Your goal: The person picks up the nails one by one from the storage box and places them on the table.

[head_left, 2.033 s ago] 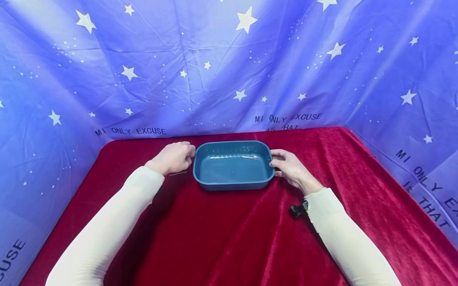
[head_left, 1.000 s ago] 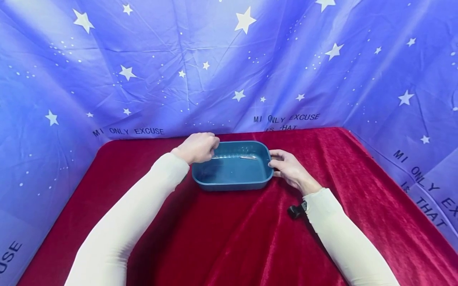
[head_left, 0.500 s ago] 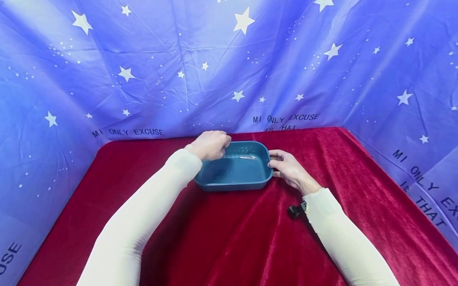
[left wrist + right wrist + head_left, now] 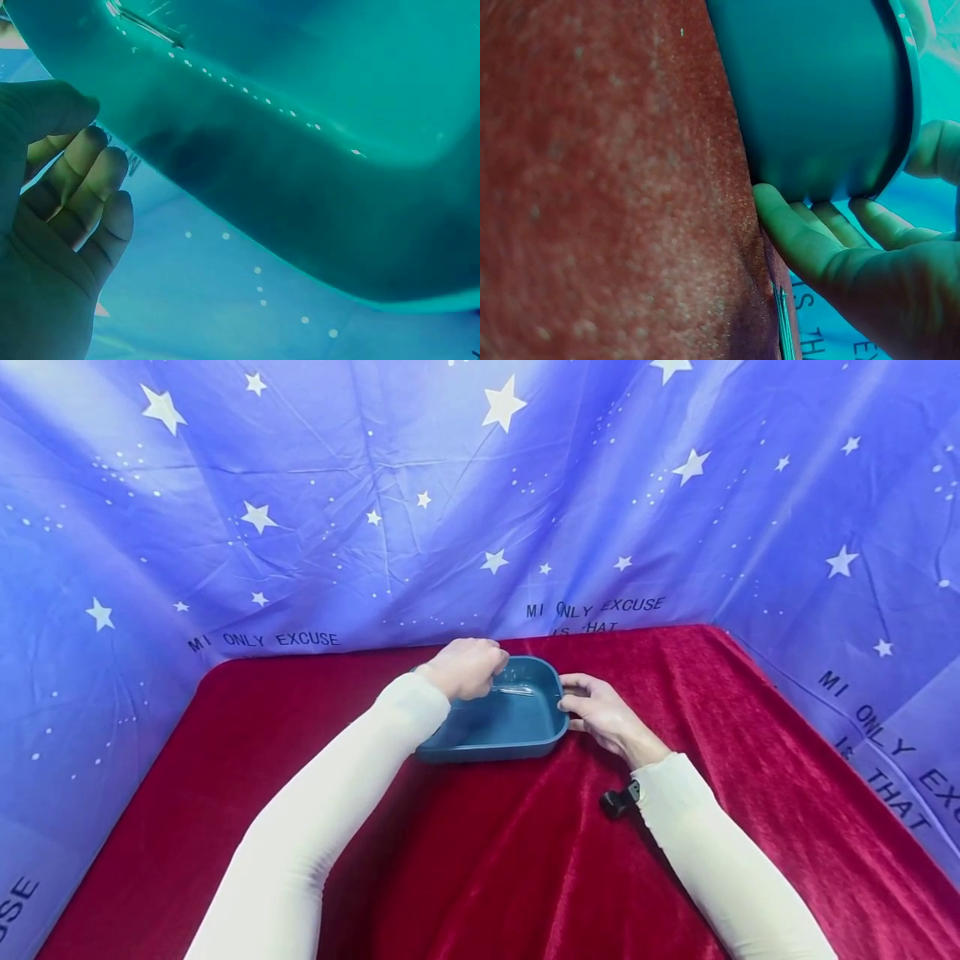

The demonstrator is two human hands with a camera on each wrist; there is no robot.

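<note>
A deep blue-green rectangular basin [image 4: 517, 727] with rounded corners stands on the table. Its right end is gripped by my right hand [image 4: 607, 714]; in the right wrist view the fingertips [image 4: 769, 199] press the outer wall and the thumb [image 4: 934, 150] lies at the rim. My left hand [image 4: 468, 668] hovers over the basin's far left part. Seen from the left wrist, its fingers [image 4: 105, 176] are bent and the thumb [image 4: 64, 109] covers the index fingertip, so anything pinched there is hidden. Thin metal sticks [image 4: 146, 26] lie inside the basin, near the far wall.
Red velvet cloth [image 4: 525, 860] covers the table. A blue star-printed curtain [image 4: 375, 527] hangs behind and at both sides. A black strap-like piece [image 4: 618, 802] sits at my right wrist. Thin shiny sticks [image 4: 784, 322] lie near the cloth's edge beyond the right hand.
My left hand has moved from left of the basin to the right, over its far side. My right hand stays at the basin's right end. The basin stands where it was.
</note>
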